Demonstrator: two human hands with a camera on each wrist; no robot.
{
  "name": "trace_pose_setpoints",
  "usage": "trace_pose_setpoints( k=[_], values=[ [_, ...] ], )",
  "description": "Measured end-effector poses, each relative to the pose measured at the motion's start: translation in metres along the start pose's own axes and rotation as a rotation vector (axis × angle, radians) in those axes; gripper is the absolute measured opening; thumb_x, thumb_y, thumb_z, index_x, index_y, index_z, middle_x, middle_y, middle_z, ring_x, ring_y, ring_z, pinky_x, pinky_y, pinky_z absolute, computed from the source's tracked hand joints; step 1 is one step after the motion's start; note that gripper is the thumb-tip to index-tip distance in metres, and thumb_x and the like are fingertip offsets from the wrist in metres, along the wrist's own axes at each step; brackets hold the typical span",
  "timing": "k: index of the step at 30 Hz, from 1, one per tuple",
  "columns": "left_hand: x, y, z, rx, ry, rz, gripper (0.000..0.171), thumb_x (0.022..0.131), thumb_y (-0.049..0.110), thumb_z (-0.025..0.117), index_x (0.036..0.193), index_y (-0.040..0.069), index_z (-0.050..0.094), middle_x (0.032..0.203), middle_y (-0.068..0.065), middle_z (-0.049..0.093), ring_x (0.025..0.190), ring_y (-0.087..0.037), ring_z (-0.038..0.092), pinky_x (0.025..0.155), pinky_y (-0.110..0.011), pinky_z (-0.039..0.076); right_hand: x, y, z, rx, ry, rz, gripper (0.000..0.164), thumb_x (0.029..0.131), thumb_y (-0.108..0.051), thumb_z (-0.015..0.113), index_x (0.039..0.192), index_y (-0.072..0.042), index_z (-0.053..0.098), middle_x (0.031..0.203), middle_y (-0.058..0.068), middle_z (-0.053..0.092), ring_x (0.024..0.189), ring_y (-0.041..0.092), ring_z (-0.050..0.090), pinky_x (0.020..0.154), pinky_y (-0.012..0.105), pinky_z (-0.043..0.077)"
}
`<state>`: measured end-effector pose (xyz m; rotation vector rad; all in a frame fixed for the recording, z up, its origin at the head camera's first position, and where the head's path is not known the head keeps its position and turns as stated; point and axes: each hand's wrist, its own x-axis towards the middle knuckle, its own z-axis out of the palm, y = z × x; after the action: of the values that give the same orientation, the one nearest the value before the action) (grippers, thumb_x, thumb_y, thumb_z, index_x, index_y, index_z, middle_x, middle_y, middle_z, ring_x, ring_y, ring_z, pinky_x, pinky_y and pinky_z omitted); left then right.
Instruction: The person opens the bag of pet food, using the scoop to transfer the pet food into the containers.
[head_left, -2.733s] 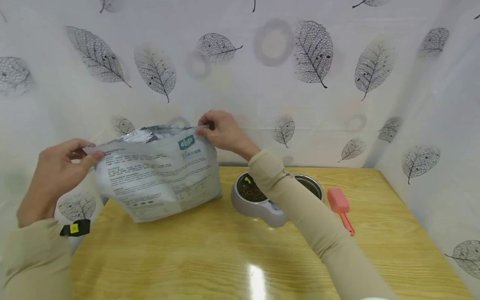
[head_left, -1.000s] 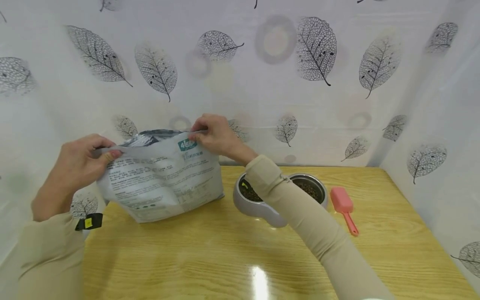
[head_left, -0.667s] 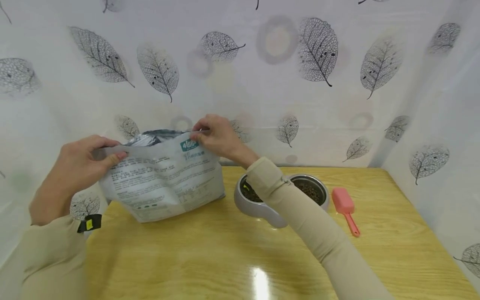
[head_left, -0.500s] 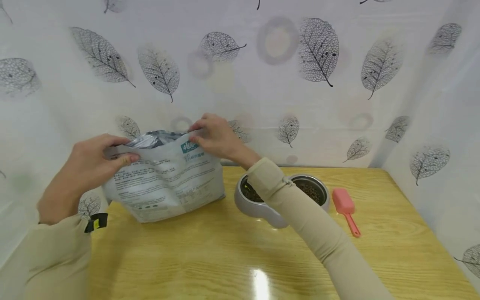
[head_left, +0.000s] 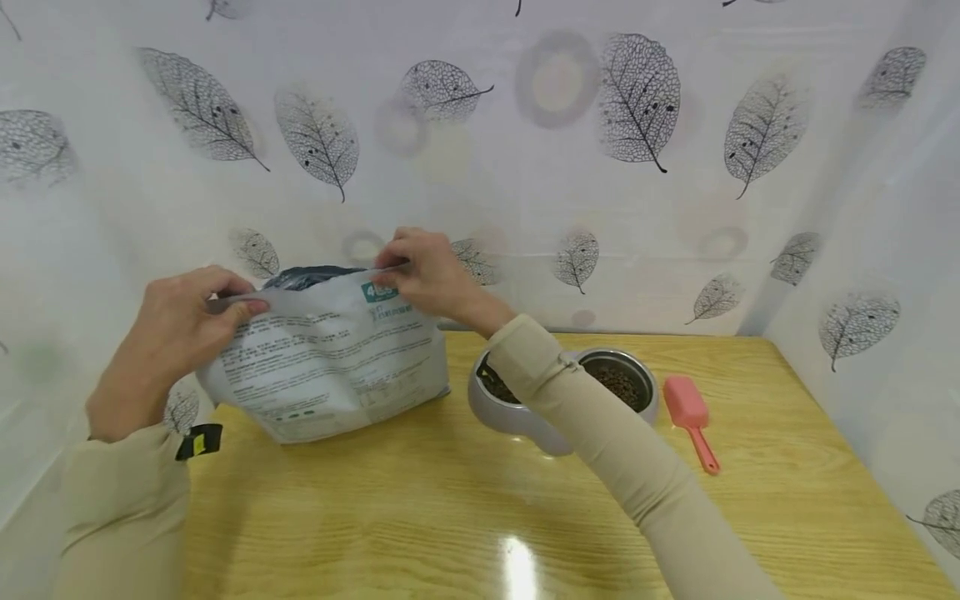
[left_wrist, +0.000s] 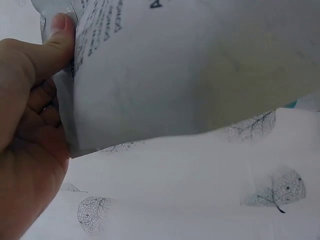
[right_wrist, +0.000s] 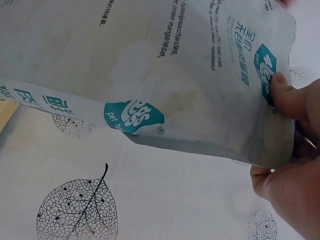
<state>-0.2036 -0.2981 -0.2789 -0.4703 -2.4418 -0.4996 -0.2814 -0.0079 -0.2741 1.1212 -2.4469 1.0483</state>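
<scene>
A white pet food bag (head_left: 330, 367) with printed text and a teal logo stands on the left of the table. Its silvery mouth gapes a little along the top. My left hand (head_left: 183, 329) pinches the top left corner, thumb in front and fingers behind. At the top right corner my right hand (head_left: 431, 271) pinches the rim beside the logo. The left wrist view shows the thumb (left_wrist: 60, 37) pressed on the bag's edge. In the right wrist view the right hand (right_wrist: 295, 135) grips the bag's corner, with the bag's side panel in sight.
A grey double pet bowl (head_left: 525, 425) with brown kibble (head_left: 617, 385) stands right of the bag, partly behind my right sleeve (head_left: 600, 425). Farther right a pink scoop (head_left: 688, 408) lies on the wooden table (head_left: 390, 517). A leaf-patterned curtain (head_left: 495, 183) hangs behind.
My left hand has moved rightward along the bag's top edge, and the right hand slightly left and down. The bag's mouth has narrowed. Bowl and scoop stay in place.
</scene>
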Motion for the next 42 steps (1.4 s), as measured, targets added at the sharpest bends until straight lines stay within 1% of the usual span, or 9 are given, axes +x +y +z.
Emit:
trace_pose_setpoints(
  k=[6, 9, 11, 15, 21, 29, 37, 39, 42],
  values=[
    [0.0, 0.001, -0.004, -0.028, -0.113, -0.094, 0.025, 0.089, 0.01, 0.08, 0.111, 0.002, 0.073, 0.11, -0.022, 0.074, 0.094, -0.025, 0.069, 0.082, -0.026, 0.042, 0.001, -0.002, 0.004, -0.088, -0.006, -0.031, 0.016, 0.096, -0.016, 0.073, 0.104, -0.003, 0.077, 0.097, 0.007, 0.069, 0.093, 0.018, 0.064, 0.08, 0.022, 0.052],
    [0.002, 0.006, -0.007, -0.054, -0.212, -0.184, 0.046, 0.091, 0.026, 0.08, 0.129, 0.005, 0.067, 0.126, -0.023, 0.067, 0.117, -0.044, 0.063, 0.094, -0.048, 0.043, 0.0, -0.008, 0.003, -0.224, -0.04, -0.068, 0.021, 0.098, -0.017, 0.068, 0.117, -0.008, 0.075, 0.11, 0.005, 0.072, 0.103, 0.02, 0.065, 0.082, 0.032, 0.05],
    [0.004, 0.01, -0.007, -0.075, -0.237, -0.222, 0.053, 0.089, 0.033, 0.082, 0.133, 0.006, 0.065, 0.129, -0.023, 0.066, 0.12, -0.045, 0.062, 0.096, -0.047, 0.044, 0.0, -0.014, 0.002, -0.293, -0.076, -0.076, 0.031, 0.098, -0.018, 0.066, 0.128, -0.012, 0.071, 0.123, 0.002, 0.071, 0.114, 0.02, 0.064, 0.087, 0.039, 0.045],
    [0.006, 0.015, -0.001, -0.092, -0.186, -0.204, 0.042, 0.09, 0.029, 0.082, 0.123, 0.005, 0.07, 0.117, -0.021, 0.071, 0.103, -0.025, 0.066, 0.084, -0.019, 0.04, 0.001, -0.022, 0.004, -0.332, -0.145, -0.043, 0.039, 0.1, -0.025, 0.067, 0.138, -0.017, 0.065, 0.135, -0.001, 0.067, 0.125, 0.022, 0.059, 0.094, 0.048, 0.036],
    [0.005, 0.012, 0.005, -0.08, -0.081, -0.1, 0.011, 0.09, 0.011, 0.08, 0.096, 0.005, 0.073, 0.096, -0.017, 0.076, 0.074, 0.012, 0.048, 0.069, -0.01, 0.035, 0.002, -0.019, 0.011, -0.184, -0.073, -0.019, 0.024, 0.096, -0.022, 0.073, 0.116, -0.011, 0.076, 0.112, 0.001, 0.076, 0.104, 0.019, 0.065, 0.1, 0.047, 0.035],
    [0.007, 0.01, 0.012, -0.031, -0.068, 0.041, 0.007, 0.09, 0.001, 0.076, 0.092, 0.002, 0.069, 0.091, -0.017, 0.073, 0.071, -0.004, 0.049, 0.067, -0.013, 0.035, -0.001, -0.009, 0.017, -0.128, 0.049, -0.075, 0.011, 0.096, -0.018, 0.072, 0.099, -0.009, 0.078, 0.095, 0.002, 0.075, 0.087, 0.018, 0.059, 0.092, 0.039, 0.034],
    [0.011, 0.02, 0.004, -0.066, -0.301, -0.178, 0.059, 0.093, 0.035, 0.077, 0.136, -0.003, 0.06, 0.133, -0.027, 0.061, 0.116, -0.044, 0.057, 0.092, -0.059, 0.044, 0.0, -0.021, 0.018, -0.313, -0.04, -0.035, 0.03, 0.097, -0.035, 0.072, 0.122, -0.018, 0.073, 0.116, -0.003, 0.07, 0.103, 0.02, 0.059, 0.094, 0.046, 0.034],
    [0.013, 0.022, 0.005, -0.071, -0.303, -0.203, 0.059, 0.093, 0.037, 0.077, 0.133, -0.003, 0.062, 0.129, -0.027, 0.063, 0.115, -0.044, 0.058, 0.091, -0.056, 0.045, 0.002, -0.025, 0.019, -0.323, -0.067, -0.001, 0.034, 0.096, -0.038, 0.072, 0.125, -0.02, 0.071, 0.12, -0.004, 0.068, 0.108, 0.019, 0.057, 0.099, 0.047, 0.031],
    [0.012, 0.023, 0.009, -0.075, -0.221, -0.181, 0.04, 0.091, 0.028, 0.08, 0.115, -0.002, 0.069, 0.113, -0.023, 0.071, 0.097, -0.035, 0.063, 0.081, -0.031, 0.045, 0.004, -0.027, 0.021, -0.304, -0.067, 0.033, 0.029, 0.097, -0.037, 0.071, 0.12, -0.019, 0.073, 0.116, -0.004, 0.069, 0.105, 0.017, 0.057, 0.101, 0.046, 0.031]
  ],
)
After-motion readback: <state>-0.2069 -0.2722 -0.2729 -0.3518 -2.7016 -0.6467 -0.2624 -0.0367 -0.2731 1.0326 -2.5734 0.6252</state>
